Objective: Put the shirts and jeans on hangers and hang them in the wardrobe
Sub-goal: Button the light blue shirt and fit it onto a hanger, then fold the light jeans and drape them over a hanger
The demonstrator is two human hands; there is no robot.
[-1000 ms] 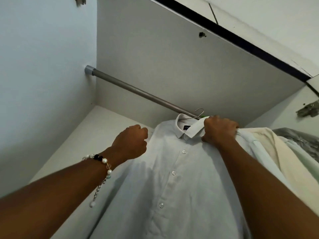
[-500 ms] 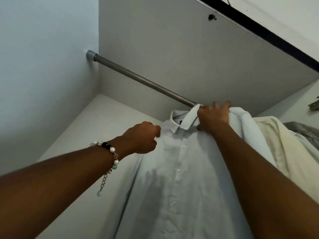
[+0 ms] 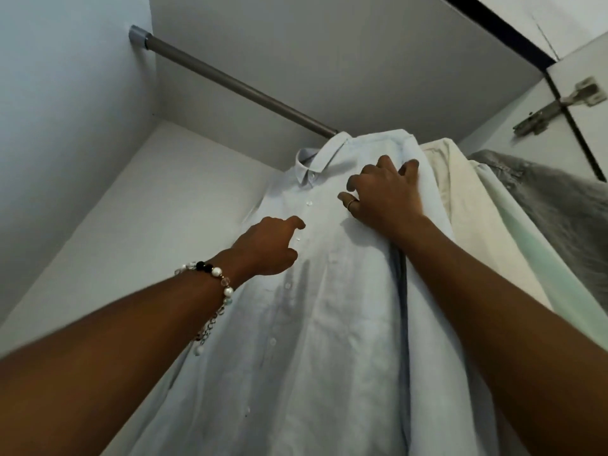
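I am looking up along both forearms at the pale blue shirt [image 3: 329,307], which is filling the lower middle of the frame and hanging from the wardrobe rail [image 3: 237,85] in the upper middle. The hanger itself is hidden under the collar [image 3: 324,156], so I cannot tell how well its hook is seated.

That is my main worry: if the hook is only half over the rail, letting go now would risk dropping the whole shirt to the wardrobe floor. I am also judging that a sideways shove from either hand could slide the fabric off one hanger arm, since the cloth looks light and loose, or bunch it against the cream shirt [image 3: 460,205] just beside it on the right.

My left hand [image 3: 268,248], nearest me at centre left with a bead bracelet [image 3: 214,281] at the wrist, is loosely curled with the forefinger reaching out to the button placket; it is holding nothing that I can see. My right hand [image 3: 385,192], higher and further in, is lying spread on the shirt's shoulder, fingers fairly straight, pressing rather than gripping.

Beyond, at the right edge, a mint green garment [image 3: 526,258] and a grey one [image 3: 559,205] are hanging, with a door hinge [image 3: 559,106] above them.
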